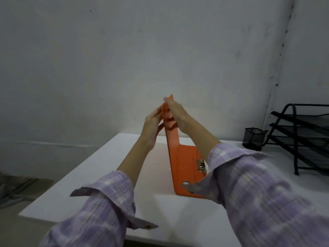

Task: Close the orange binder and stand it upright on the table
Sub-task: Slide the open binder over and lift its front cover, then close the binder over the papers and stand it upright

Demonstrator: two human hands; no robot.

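The bench (92, 175) carries the binder (185, 166) half open: one cover flat with the metal clip showing, the other raised steeply. Both hands pinch the raised cover's top edge, left hand (151, 125) and right hand (176, 111), each grip closed on it. Best to fold it down evenly, then tip onto the spine. The tray rack (302, 139) looks empty; the mesh cup's (254, 138) contents cannot be told.

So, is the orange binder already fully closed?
No, the orange binder is still open: one cover lies flat on the table while both hands hold the other cover raised.
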